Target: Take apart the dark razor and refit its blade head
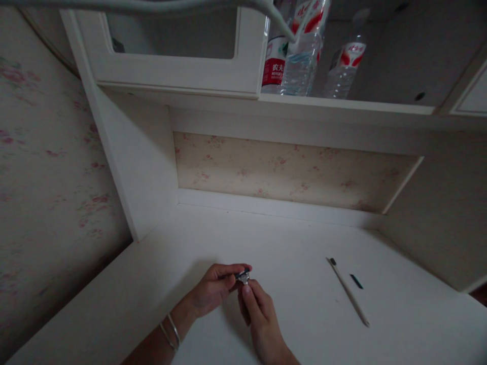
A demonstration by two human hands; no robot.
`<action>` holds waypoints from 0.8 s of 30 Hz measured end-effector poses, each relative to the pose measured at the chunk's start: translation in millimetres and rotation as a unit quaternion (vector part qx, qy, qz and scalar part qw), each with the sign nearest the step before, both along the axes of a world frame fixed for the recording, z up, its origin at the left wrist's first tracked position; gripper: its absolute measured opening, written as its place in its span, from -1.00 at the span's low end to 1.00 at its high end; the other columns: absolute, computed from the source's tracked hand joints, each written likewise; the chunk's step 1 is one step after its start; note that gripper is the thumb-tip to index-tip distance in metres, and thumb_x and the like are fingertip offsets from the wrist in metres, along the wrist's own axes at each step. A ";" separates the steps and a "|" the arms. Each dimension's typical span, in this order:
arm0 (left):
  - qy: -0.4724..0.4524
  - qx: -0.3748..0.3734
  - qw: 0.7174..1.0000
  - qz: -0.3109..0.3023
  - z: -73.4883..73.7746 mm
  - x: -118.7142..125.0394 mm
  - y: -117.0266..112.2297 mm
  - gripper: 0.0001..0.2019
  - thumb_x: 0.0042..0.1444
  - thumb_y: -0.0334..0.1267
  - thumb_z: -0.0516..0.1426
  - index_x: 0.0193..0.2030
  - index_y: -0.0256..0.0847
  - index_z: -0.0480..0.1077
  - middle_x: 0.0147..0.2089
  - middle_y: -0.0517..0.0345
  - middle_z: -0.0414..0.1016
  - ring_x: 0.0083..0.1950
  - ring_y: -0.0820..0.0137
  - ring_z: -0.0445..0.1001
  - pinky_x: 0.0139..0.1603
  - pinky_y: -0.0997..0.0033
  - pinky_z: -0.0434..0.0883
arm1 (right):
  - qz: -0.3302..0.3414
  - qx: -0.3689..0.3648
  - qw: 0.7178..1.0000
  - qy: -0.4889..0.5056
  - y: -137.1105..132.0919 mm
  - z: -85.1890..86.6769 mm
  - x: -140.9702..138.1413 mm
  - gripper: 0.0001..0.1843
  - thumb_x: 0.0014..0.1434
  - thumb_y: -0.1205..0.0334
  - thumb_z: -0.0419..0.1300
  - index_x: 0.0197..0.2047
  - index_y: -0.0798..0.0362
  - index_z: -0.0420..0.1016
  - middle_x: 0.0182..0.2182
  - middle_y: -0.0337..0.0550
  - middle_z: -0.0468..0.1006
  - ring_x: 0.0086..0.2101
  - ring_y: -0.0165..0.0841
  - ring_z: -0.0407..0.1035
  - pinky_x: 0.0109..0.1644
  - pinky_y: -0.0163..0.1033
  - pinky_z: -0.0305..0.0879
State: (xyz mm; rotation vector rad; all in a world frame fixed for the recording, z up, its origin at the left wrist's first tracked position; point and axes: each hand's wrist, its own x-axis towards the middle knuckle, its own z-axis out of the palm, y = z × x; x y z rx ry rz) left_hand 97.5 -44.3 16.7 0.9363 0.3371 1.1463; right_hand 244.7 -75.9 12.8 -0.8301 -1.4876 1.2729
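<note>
My left hand (213,290) comes in from the lower left, bracelets on its wrist, with thumb and fingers pinched on the dark side of a small dark and silver metal piece (244,277). My right hand (261,314) pinches the silvery lower part of that same piece between thumb and forefinger. Both hands meet just above the white desktop. The piece is too small and partly covered by fingers, so its kind is unclear. To the right, a slim white stick (349,292) with a dark tip lies at a slant, beside a short dark strip (356,281).
The white desktop (236,233) reaches back to a low ledge and floral wallpaper. Side panels (140,167) enclose it. Overhead, a shelf (380,107) bears plastic bottles (300,66), and a pale cable (190,7) crosses the top. A glazed cabinet door (171,71) hangs upper left.
</note>
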 end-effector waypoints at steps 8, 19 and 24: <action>0.011 -0.007 1.000 0.007 -6.2 0.4 2.8 -0.76 0.00 -0.34 0.27 -0.13 -0.20 0.54 0.05 -0.07 0.48 -0.05 0.34 0.46 0.05 0.31 0.28 | 0.015 -0.088 0.993 0.077 0.2 5.5 -3.9 -0.57 0.20 -0.16 0.06 -0.39 0.08 0.26 -0.58 -0.37 0.05 -0.60 -0.52 -0.11 -0.59 -0.38 -0.19; 0.033 -0.009 0.999 -0.008 -10.7 -7.0 7.0 -0.76 -0.08 -0.26 0.32 -0.20 -0.13 0.56 0.03 -0.02 0.50 0.01 0.31 0.45 0.12 0.25 0.23 | 0.071 -0.157 0.978 0.122 8.3 2.0 -1.2 -0.52 0.15 -0.17 0.12 -0.49 0.08 0.20 -0.71 -0.43 0.09 -0.73 -0.60 -0.15 -0.71 -0.42 -0.27; 0.075 -0.014 0.997 -0.011 -11.4 -13.2 7.9 -0.73 -0.11 -0.22 0.33 -0.21 -0.15 0.57 0.04 -0.06 0.49 -0.07 0.33 0.47 0.04 0.31 0.25 | 0.118 -0.194 0.962 0.149 8.9 1.4 -2.4 -0.52 0.12 -0.17 0.15 -0.48 0.08 0.19 -0.70 -0.43 0.11 -0.75 -0.63 -0.13 -0.72 -0.44 -0.25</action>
